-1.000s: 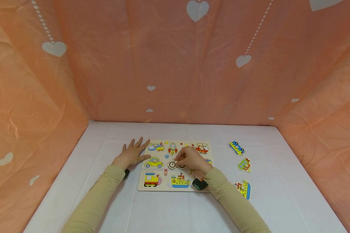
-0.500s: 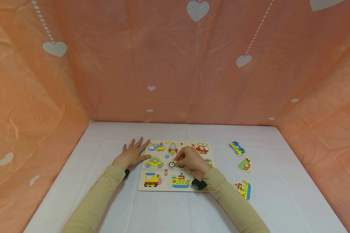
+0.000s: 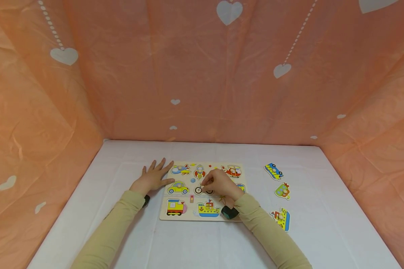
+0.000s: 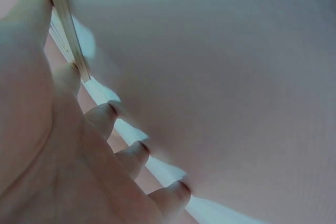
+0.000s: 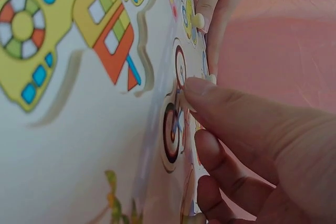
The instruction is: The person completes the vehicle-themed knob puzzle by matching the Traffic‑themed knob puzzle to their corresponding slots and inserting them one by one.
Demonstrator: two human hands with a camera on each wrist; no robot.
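Observation:
My right hand (image 3: 220, 184) pinches a bicycle puzzle piece (image 5: 171, 132) between thumb and fingertips, over the middle of a wooden puzzle board (image 3: 163, 209). The piece lies at the board's surface, its knob hidden by the fingers. My left hand (image 3: 150, 181) rests with spread fingers beside the board, thumb and index fingertip at its left edge. Around the right hand sit a car piece (image 3: 178, 187), a plane piece (image 3: 180, 169), a rocket piece (image 3: 199, 172) and a helicopter piece (image 3: 232, 171). A train picture (image 3: 176, 207) and a ship picture (image 3: 208, 209) show in the front row.
Three loose pieces lie on the white table (image 3: 188, 246) right of the board: a blue and yellow bus (image 3: 274, 171), a green vehicle-like piece (image 3: 282, 191) and a yellow and blue ship (image 3: 281, 219). Pink cloth (image 3: 202, 112) with white hearts encloses the back and sides.

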